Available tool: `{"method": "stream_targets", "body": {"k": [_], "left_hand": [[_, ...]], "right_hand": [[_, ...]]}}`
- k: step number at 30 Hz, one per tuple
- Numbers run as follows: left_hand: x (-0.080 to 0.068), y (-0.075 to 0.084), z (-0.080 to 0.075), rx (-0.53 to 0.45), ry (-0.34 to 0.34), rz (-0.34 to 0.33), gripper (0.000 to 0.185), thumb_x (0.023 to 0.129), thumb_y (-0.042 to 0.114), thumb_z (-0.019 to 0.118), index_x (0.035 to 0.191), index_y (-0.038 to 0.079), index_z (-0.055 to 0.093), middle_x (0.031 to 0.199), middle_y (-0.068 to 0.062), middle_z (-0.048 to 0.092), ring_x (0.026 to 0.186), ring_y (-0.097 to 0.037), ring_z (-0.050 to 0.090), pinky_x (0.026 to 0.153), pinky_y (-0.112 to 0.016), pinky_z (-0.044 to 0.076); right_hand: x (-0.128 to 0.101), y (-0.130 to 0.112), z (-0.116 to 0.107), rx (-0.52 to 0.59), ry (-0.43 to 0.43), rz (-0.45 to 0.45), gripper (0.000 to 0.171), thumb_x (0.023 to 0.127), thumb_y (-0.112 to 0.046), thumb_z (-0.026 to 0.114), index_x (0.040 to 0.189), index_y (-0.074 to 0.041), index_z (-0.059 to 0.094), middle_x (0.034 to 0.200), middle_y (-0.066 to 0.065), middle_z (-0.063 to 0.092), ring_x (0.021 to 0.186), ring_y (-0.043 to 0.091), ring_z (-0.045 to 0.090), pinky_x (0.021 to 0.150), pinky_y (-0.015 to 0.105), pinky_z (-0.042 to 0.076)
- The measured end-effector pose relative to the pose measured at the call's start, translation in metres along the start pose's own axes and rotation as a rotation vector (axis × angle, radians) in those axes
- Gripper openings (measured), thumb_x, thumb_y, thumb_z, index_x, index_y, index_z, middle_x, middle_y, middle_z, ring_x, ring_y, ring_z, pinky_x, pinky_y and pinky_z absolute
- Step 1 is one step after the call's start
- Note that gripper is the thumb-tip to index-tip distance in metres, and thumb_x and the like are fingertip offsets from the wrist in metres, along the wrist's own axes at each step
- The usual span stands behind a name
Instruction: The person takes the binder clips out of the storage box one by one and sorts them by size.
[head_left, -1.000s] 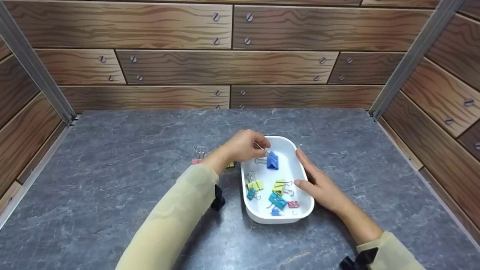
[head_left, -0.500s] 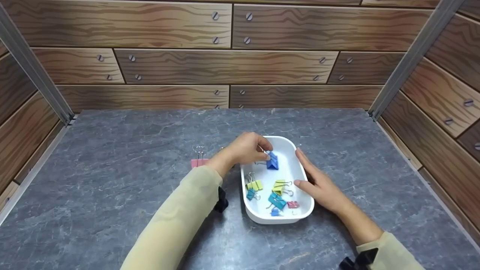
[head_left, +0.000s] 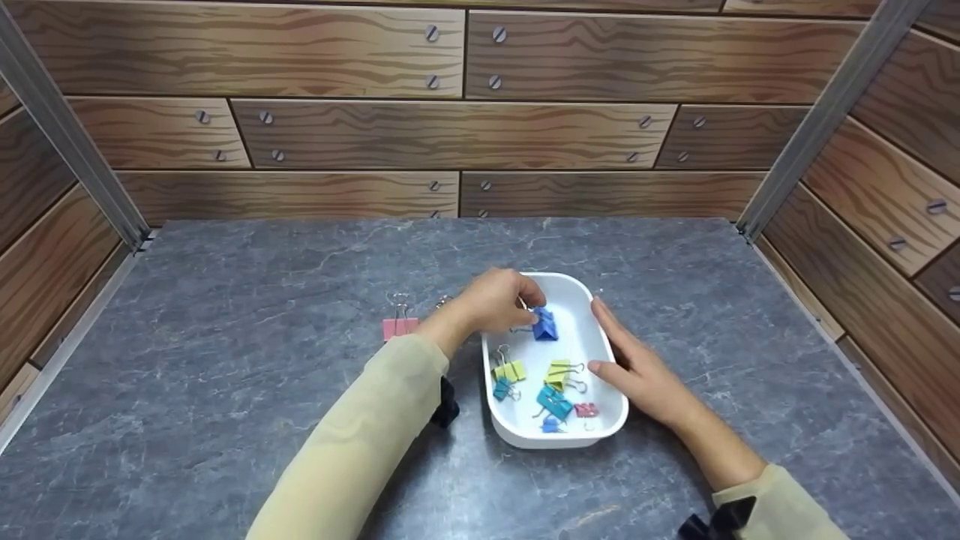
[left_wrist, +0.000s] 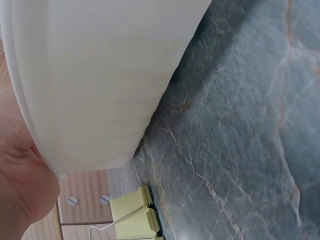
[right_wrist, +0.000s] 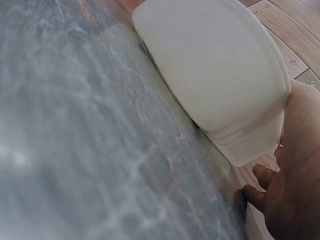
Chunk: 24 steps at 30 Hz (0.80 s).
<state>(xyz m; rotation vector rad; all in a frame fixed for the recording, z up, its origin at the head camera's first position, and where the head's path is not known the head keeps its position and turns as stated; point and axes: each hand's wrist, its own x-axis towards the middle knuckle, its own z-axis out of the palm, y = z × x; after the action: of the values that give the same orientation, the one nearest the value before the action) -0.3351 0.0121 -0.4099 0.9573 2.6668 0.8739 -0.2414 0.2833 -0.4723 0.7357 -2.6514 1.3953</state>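
A white plastic box stands on the grey marbled table. My left hand reaches over its left rim, thumb and fingers pinching a large blue binder clip inside, near the far end. My right hand holds the box's right side, thumb over the rim and fingers along the outer wall. Nearer the front of the box lie two yellow binder clips, two teal ones, a small pink one and a small blue one.
On the table left of the box lies a pink binder clip, partly behind the left forearm. A yellow binder clip shows beyond the box in the left wrist view. Wood-patterned walls enclose the table at the back and sides.
My left hand has moved slightly down and right, its fingers shifting from the blue binder clip's wire handle to right at its body. The right hand and box stay put.
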Motion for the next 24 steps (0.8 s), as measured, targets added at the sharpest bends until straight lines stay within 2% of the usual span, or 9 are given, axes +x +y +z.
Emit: {"method": "stream_targets", "body": {"k": [12, 24], "left_hand": [[0.0000, -0.0010, 0.0007, 0.045, 0.028, 0.048, 0.023, 0.096, 0.012, 0.078, 0.119, 0.008, 0.080, 0.107, -0.003, 0.079, 0.099, -0.017, 0.071, 0.092, -0.033, 0.054], [-0.0020, -0.0021, 0.0024, -0.166, 0.079, 0.012, 0.024, 0.098, 0.009, 0.077, 0.122, 0.004, 0.078, 0.109, -0.004, 0.077, 0.097, -0.014, 0.069, 0.090, -0.031, 0.056]], "right_hand": [[0.0006, 0.0018, 0.0001, 0.012, -0.017, 0.006, 0.081, 0.103, -0.017, 0.068, 0.170, -0.013, 0.022, 0.176, 0.009, 0.014, 0.159, 0.029, 0.015, 0.120, 0.011, 0.015], [0.0004, 0.0010, -0.0003, -0.010, -0.005, -0.009, 0.080, 0.103, -0.017, 0.068, 0.169, -0.012, 0.024, 0.176, 0.010, 0.017, 0.160, 0.033, 0.017, 0.120, 0.011, 0.014]]}}
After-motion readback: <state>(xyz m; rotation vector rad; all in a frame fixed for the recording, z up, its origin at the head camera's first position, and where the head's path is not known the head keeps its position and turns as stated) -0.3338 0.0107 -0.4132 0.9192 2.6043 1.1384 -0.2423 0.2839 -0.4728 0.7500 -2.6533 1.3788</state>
